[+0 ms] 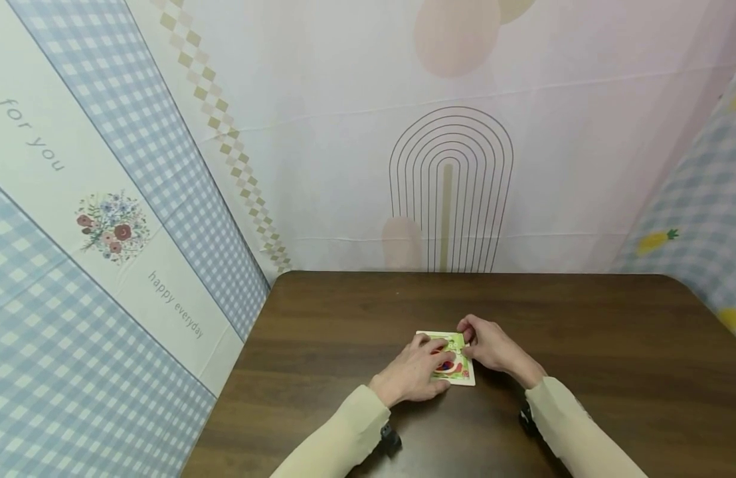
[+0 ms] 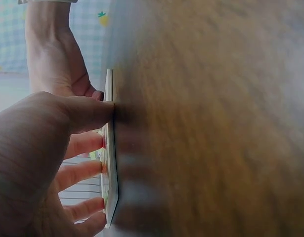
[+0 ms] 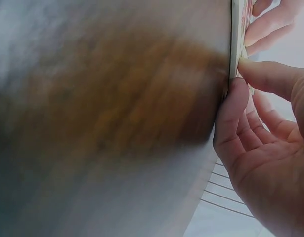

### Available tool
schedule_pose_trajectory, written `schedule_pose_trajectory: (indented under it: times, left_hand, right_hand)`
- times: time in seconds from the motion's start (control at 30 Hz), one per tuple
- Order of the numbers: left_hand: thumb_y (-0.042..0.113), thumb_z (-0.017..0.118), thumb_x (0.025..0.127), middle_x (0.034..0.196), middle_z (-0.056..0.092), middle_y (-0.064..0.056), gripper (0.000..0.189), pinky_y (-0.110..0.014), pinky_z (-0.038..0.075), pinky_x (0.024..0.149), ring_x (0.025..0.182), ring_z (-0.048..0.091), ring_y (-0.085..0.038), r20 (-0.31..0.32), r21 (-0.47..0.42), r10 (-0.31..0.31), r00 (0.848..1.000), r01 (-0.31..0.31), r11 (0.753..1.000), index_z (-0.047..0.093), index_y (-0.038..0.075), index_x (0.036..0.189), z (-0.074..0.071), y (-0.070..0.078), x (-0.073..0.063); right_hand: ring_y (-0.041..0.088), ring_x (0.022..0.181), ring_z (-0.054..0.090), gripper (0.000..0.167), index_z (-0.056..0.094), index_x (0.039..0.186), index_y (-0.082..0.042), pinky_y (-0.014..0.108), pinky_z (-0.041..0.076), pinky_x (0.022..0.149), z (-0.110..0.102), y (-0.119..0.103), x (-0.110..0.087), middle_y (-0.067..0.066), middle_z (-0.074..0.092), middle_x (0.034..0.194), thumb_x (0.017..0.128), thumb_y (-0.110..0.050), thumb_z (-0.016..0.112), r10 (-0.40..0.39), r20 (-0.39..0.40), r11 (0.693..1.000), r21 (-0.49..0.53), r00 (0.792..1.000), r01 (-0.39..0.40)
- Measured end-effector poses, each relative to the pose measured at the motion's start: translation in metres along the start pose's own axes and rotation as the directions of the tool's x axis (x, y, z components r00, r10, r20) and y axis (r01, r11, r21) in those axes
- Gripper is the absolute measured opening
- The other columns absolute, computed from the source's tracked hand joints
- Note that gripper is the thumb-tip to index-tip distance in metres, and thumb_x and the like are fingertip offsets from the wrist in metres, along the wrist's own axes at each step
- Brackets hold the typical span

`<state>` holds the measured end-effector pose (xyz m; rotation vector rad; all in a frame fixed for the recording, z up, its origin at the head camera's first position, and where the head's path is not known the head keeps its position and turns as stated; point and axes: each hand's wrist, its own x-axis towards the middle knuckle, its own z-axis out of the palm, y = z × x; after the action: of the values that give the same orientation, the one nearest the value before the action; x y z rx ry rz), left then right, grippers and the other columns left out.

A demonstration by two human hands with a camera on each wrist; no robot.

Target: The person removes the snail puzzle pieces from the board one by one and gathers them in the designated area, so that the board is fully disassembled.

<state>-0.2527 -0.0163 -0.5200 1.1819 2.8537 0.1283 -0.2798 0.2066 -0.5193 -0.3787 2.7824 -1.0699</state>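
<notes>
A thin, flat board with a pale rim and a green and red picture lies on the table. My left hand rests on it from the left, its fingers spread over the picture. In the left wrist view those fingertips touch the face of the board, and the thumb is at its near edge. At the right edge, my right hand pinches the board between thumb and curled index finger. The right wrist view has the thumb on the face and the index finger against the board's edge.
The dark brown wooden table extends on all sides of the board. Behind it hangs a pale printed cloth, with blue checked cloth at the left. Dark straps with small devices sit at the sleeve cuffs.
</notes>
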Motion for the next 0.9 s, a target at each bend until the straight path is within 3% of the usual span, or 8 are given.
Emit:
schedule_pose_trajectory:
  times: [0.57, 0.9]
  left_hand:
    - [0.043, 0.072, 0.103, 0.162, 0.054, 0.000, 0.046, -0.041, 0.047, 0.122, 0.149, 0.046, -0.028, 0.003, -0.046, -0.014, 1.000, 0.014, 0.999, 0.066, 0.029, 0.147, 0.002, -0.001, -0.002]
    - [0.041, 0.072, 0.103, 0.163, 0.055, -0.002, 0.046, -0.044, 0.047, 0.122, 0.150, 0.046, -0.030, -0.004, -0.068, -0.009, 1.000, 0.009, 0.998, 0.066, 0.029, 0.147, 0.001, -0.001, -0.001]
  right_hand:
    - [0.015, 0.084, 0.063, 0.027, 0.074, 0.114, 0.004, 0.027, 0.054, 0.073, -0.011, 0.007, -0.015, 0.007, 0.071, 0.095, 0.091, -0.004, 0.084, 0.020, -0.041, 1.000, 0.001, 0.999, -0.020]
    - [0.015, 0.084, 0.062, 0.029, 0.076, 0.116, 0.006, 0.023, 0.051, 0.068, -0.043, 0.042, -0.041, 0.007, 0.073, 0.094, 0.092, -0.008, 0.084, 0.037, -0.090, 0.999, 0.001, 0.995, -0.037]
